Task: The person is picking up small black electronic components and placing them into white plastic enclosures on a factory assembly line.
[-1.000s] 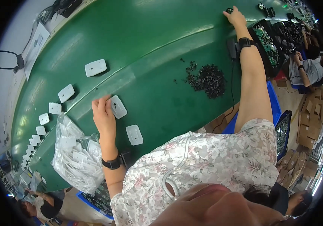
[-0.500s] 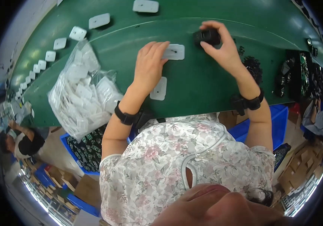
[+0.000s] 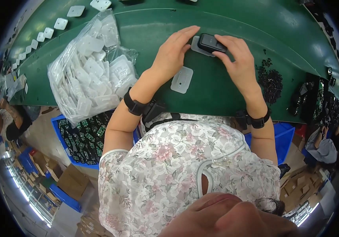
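Observation:
A black rounded block (image 3: 208, 42) rests on a translucent white plastic plate (image 3: 195, 46) on the green table. My right hand (image 3: 238, 57) grips the block's right end between thumb and fingers. At the plate's left side lies my left hand (image 3: 172, 53), fingers stretched out and its fingertips by the plate's edge; whether they touch it I cannot tell. The block hides most of the plate. A second white plate (image 3: 182, 80) lies flat nearer to me, below my left hand.
On the left, a clear bag (image 3: 86, 75) bulges with white plates. A heap of small black parts (image 3: 269, 79) lies at right, a black tray (image 3: 313, 96) beyond it. White pieces (image 3: 61, 23) line the far left. Below the table edge stands a blue bin (image 3: 83, 138) of circuit boards.
My right hand has brought the black block leftward and set it on the plate, covering the small dark part there. The whole view has shifted.

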Motion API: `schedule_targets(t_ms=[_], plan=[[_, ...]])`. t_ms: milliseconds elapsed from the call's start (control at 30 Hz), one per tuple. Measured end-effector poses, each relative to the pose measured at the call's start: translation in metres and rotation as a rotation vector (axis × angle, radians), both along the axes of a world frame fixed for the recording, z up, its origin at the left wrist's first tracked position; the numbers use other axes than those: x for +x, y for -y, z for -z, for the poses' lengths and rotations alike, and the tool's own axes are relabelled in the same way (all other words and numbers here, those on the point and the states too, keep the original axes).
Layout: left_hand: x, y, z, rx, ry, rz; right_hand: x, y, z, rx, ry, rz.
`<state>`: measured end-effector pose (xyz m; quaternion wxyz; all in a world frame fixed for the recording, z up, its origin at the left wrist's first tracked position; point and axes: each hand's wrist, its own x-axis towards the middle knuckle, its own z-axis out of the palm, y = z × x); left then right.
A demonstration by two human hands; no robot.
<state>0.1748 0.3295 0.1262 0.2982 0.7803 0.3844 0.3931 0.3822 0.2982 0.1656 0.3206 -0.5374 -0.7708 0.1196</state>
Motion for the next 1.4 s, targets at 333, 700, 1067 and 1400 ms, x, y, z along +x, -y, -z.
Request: schedule_targets(t_ms=[333, 700, 1067, 1400], plan=[[-0.002, 0.005, 0.001, 0.133, -0.237, 0.048, -0.022, 0.003, 0.006, -0.007, 0.187, 0.003], [0.017, 0.004, -0.008, 0.350, -0.445, -0.091, 0.003, -0.028, 0.000, -0.480, -0.378, 0.003], [0.005, -0.008, -0.035, -0.278, 0.166, -0.165, 0.004, -0.090, 0.010, -0.246, -0.747, -0.068], [-0.151, 0.010, -0.051, 0.309, -0.794, -0.622, 0.083, -0.183, 0.009, -0.483, -0.286, 0.026]])
